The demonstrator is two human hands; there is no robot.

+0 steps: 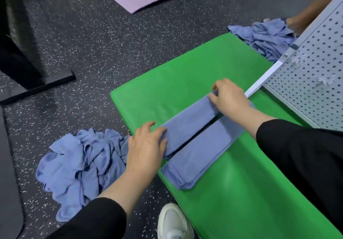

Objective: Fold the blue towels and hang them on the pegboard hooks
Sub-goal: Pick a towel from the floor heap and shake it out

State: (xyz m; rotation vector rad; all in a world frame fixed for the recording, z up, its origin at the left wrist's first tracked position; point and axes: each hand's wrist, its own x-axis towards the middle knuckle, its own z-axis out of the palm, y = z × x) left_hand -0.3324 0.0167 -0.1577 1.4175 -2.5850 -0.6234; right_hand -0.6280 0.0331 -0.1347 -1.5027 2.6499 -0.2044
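On the green mat, the left hand and right hand pinch opposite ends of the upper folded blue towel; uneven pulling could skew its crease or drag the neighbouring folded towel.
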